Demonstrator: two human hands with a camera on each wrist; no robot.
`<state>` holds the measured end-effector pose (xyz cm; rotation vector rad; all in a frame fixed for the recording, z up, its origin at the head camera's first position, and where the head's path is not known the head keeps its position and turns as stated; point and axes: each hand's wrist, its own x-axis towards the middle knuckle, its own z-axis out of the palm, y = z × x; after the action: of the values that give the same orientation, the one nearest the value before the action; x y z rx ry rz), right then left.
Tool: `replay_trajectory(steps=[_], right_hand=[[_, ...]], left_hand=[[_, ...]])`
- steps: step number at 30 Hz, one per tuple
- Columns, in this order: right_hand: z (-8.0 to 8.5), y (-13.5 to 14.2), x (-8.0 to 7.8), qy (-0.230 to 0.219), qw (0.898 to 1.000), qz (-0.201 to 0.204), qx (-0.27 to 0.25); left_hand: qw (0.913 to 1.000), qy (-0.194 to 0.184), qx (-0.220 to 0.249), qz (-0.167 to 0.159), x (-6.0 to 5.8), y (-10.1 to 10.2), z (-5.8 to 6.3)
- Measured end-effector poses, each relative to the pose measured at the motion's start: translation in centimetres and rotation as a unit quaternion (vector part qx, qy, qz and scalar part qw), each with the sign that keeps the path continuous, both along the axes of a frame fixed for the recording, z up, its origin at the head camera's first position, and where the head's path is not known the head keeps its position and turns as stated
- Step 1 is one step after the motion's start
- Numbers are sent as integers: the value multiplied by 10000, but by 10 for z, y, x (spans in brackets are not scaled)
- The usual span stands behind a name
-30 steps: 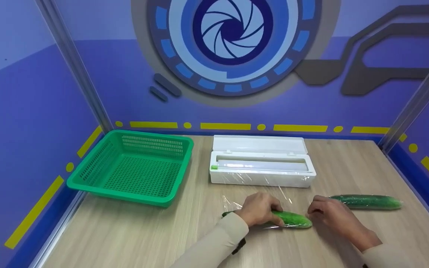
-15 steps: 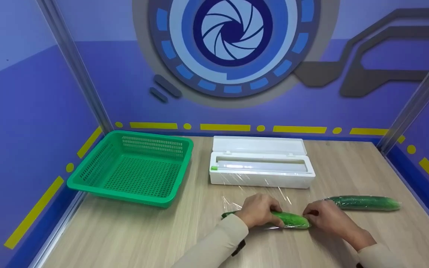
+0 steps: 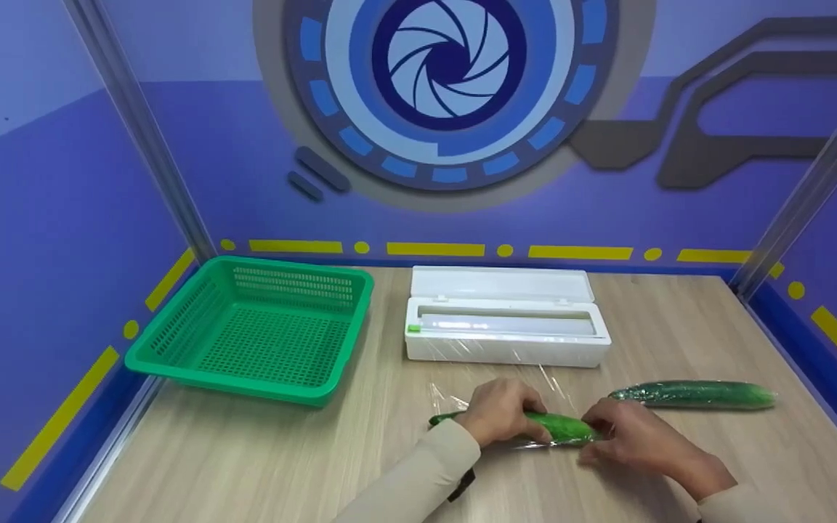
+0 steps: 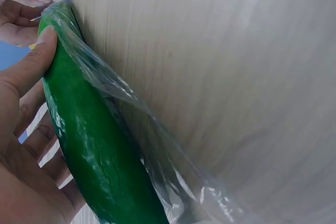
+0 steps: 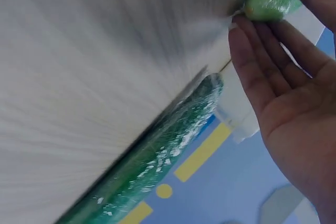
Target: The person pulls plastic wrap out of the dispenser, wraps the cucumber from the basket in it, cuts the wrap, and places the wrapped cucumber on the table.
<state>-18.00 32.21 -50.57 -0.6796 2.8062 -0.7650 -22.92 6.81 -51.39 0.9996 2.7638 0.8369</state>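
A green cucumber lies on the table, partly covered by clear cling film. My left hand grips it around the middle, thumb on the near side. My right hand is at its right end, thumb and fairly straight fingers on either side of the tip. In the right wrist view those fingers touch the end. Film runs from the white dispenser box towards the cucumber. Whether the right fingertips catch any film is hidden.
A second cucumber, wrapped in film, lies to the right behind my right hand. At the back left stands a green basket. The dispenser's lid is raised, showing the roll. Blue-purple walls border the table.
My right hand has moved left onto the cucumber's right end, and its thumb and fingers have spread around the tip. The left hand keeps its hold in the same place.
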Motion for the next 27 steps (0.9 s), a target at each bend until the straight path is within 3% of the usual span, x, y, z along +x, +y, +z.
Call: replay_trajectory(steps=[6,14,21,27], right_hand=[[-1,-9,1,728,9963,20,466],[3,-9,-6,491,9970,268,541],[2,-10,-7,430,9974,339,475],[2,-11,-8,464,9976,319,401]], left_hand=[[9999,127,24,-50,2,0,-1],[9991,337,4,-245,5,-4,-6],[9962,284,-177,-799,4,-18,-3],[9976,281,13,-631,1,-38,0]])
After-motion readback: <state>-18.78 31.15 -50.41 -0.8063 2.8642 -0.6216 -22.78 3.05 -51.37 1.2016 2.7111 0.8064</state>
